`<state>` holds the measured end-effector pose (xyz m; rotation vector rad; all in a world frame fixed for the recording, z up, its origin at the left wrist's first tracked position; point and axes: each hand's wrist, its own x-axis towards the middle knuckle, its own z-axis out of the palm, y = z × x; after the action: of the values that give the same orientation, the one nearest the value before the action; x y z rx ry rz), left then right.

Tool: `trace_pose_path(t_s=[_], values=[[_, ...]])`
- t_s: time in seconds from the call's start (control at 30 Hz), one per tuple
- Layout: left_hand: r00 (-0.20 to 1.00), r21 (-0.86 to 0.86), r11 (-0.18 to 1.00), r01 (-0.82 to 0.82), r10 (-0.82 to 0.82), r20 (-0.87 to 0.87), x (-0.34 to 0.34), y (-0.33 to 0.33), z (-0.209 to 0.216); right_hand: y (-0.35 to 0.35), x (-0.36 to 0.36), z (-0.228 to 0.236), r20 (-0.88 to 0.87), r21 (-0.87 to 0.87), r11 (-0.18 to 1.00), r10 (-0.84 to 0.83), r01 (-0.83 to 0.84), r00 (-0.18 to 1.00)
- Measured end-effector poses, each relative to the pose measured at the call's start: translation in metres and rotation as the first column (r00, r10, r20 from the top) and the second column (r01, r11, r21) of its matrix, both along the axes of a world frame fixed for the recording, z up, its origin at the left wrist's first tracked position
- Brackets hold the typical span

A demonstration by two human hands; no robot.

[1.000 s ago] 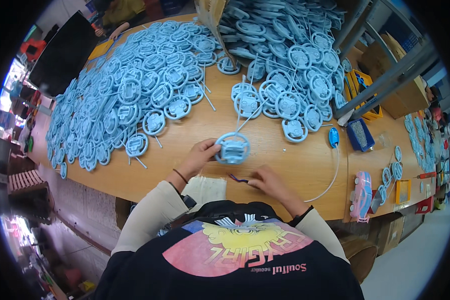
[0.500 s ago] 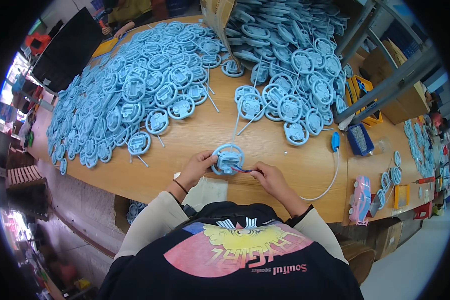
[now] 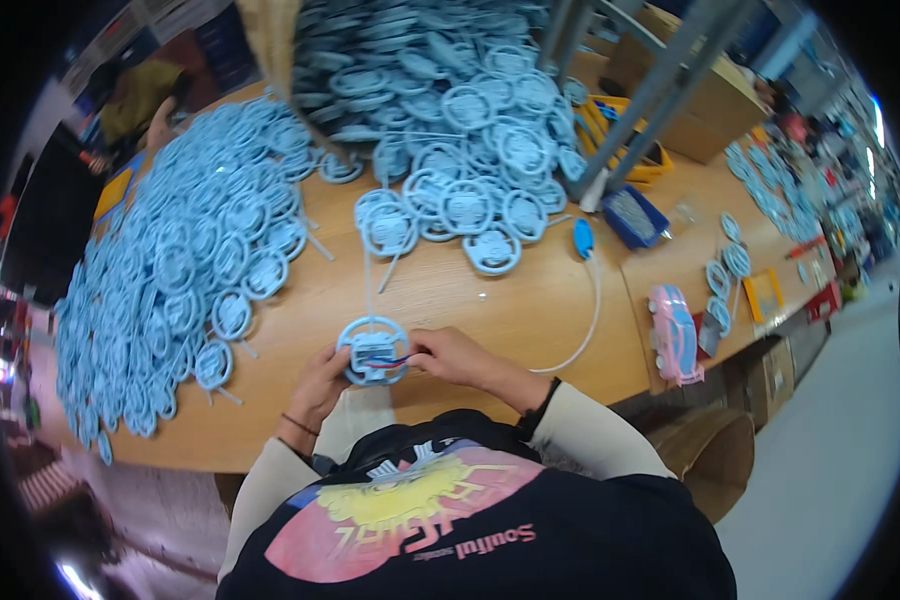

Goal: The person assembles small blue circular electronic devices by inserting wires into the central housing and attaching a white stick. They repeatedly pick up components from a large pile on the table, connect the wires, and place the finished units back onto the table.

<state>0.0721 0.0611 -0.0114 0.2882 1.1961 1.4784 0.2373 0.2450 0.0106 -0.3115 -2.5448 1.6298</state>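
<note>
One light-blue wheel-shaped part (image 3: pixel 374 345) was in hand near the middle of the surface (image 3: pixel 530 290), its housing facing up and open, so work on it looked partway along. The left hand's (image 3: pixel 322 385) grip was clamped on its left rim, while the right hand's (image 3: pixel 460 357) fingertips were pinched together on thin red and blue wires (image 3: pixel 398 361) reaching into the housing; whether these were fastened inside could not be told. Many similar parts lay loose in a left heap (image 3: pixel 180 250) and a far heap (image 3: pixel 450 100), too small to tell which of them carried wires. To the right lay a blue handheld piece (image 3: pixel 583 238) on a white cord (image 3: pixel 598 300), and beyond it a pink-and-blue toy car (image 3: pixel 674 333). The dark shirt (image 3: pixel 610 530) bore large stylised lettering and smaller print, inverted to the camera; no label could be read on the held part.
</note>
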Motion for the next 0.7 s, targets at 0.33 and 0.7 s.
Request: trace_pose_path(t_s=[0.33, 0.7], values=[[0.97, 0.117, 0.992, -0.036, 0.006, 0.244, 0.006, 0.015, 0.012, 0.003, -0.003, 0.014, -0.039, -0.008, 1.0, 0.018, -0.019, 0.999], [0.676, -0.18, 0.968, -0.176, -0.015, -0.737, -0.129, -0.045, -0.032, 0.011, 0.017, -0.065, 0.156, 0.22, 0.974, 0.02, -0.055, 0.988]])
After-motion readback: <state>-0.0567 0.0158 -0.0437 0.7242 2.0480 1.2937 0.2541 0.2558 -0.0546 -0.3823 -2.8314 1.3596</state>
